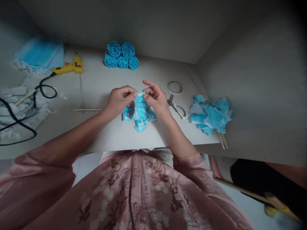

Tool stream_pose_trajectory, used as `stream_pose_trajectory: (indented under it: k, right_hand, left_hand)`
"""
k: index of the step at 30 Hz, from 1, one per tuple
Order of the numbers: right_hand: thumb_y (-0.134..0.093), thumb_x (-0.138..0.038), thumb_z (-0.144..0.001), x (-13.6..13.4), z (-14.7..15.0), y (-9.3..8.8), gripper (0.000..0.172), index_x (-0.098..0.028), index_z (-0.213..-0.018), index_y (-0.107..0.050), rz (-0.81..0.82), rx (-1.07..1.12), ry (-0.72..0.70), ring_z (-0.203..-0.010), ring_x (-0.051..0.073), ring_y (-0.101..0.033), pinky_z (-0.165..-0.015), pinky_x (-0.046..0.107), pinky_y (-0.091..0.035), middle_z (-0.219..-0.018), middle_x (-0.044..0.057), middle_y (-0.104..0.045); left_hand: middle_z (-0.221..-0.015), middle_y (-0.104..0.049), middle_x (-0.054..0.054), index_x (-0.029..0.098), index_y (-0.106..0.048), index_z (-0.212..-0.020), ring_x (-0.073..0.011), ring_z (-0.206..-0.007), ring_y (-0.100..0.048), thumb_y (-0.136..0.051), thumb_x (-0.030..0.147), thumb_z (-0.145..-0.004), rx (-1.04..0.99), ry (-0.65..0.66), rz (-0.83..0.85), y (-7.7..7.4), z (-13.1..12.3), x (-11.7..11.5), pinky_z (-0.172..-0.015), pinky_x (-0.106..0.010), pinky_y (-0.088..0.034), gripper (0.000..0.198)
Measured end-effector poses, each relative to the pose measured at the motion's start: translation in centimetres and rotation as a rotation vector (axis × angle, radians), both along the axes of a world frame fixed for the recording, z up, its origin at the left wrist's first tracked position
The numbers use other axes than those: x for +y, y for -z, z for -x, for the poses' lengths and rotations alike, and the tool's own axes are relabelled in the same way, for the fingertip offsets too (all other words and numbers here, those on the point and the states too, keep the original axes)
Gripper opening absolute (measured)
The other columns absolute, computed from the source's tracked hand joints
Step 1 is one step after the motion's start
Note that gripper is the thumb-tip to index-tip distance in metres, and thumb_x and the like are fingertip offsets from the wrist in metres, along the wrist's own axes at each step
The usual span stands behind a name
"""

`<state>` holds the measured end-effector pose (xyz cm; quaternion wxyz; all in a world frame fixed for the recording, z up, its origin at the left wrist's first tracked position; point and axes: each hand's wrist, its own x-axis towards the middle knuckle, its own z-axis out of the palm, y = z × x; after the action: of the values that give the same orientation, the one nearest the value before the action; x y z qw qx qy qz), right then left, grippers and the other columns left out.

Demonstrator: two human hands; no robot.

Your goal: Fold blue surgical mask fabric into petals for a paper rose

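Note:
My left hand [119, 99] and my right hand [155, 97] meet over the middle of the white table [100, 83]. Both pinch the top of a folded strip of blue mask fabric [140, 110], which hangs down in pleats between them. My fingers are curled together on its upper edge. A thin wooden stick [87, 110] lies just left of my left wrist.
Several finished blue fabric roses [121, 56] sit at the back. A yellow glue gun [69, 67] with black cord lies back left, beside a stack of blue masks [40, 56]. Scissors [177, 107] and a wire ring [174, 87] lie right, then blue scraps [211, 115] on sticks.

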<state>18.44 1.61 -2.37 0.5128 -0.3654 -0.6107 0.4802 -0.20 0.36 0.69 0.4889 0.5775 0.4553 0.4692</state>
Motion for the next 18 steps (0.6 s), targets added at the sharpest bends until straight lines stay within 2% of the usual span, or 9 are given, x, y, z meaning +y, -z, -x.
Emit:
stream_pose_trajectory:
  k: [6,10,18]
  right_hand:
    - [-0.077,-0.069,-0.085,-0.08,0.04,0.17,0.076,-0.027,-0.145,-0.056,-0.016,-0.039,0.017,-0.078,0.015,-0.060,-0.071,0.029,-0.054,-0.094,0.000,-0.069]
    - [-0.071,-0.072,-0.088,-0.52,0.27,-0.17,0.075,-0.029,-0.147,-0.056,-0.014,-0.102,0.034,-0.079,0.017,-0.060,-0.071,0.032,-0.055,-0.096,0.002,-0.070]
    - [-0.078,-0.073,-0.081,-0.44,0.35,-0.15,0.077,-0.027,-0.141,-0.063,0.002,-0.111,-0.002,-0.076,0.016,-0.061,-0.071,0.030,-0.056,-0.089,0.000,-0.070]
  left_hand:
    - [-0.065,-0.063,0.000,0.018,-0.068,-0.081,-0.0116,-0.056,-0.056,-0.069,0.032,-0.082,-0.163,0.046,0.155,-0.33,-0.07,0.26,-0.049,-0.022,-0.042,0.015]
    - [-0.057,-0.058,0.003,0.018,-0.066,-0.076,-0.0094,-0.050,-0.050,-0.078,0.025,-0.070,-0.106,0.032,0.136,-0.46,-0.03,0.34,-0.047,-0.020,-0.037,0.015]
    - [-0.053,-0.056,0.004,0.018,-0.066,-0.069,-0.0078,-0.047,-0.045,-0.074,0.020,-0.069,-0.037,0.055,0.087,-0.19,-0.01,0.34,-0.046,-0.021,-0.034,0.009]
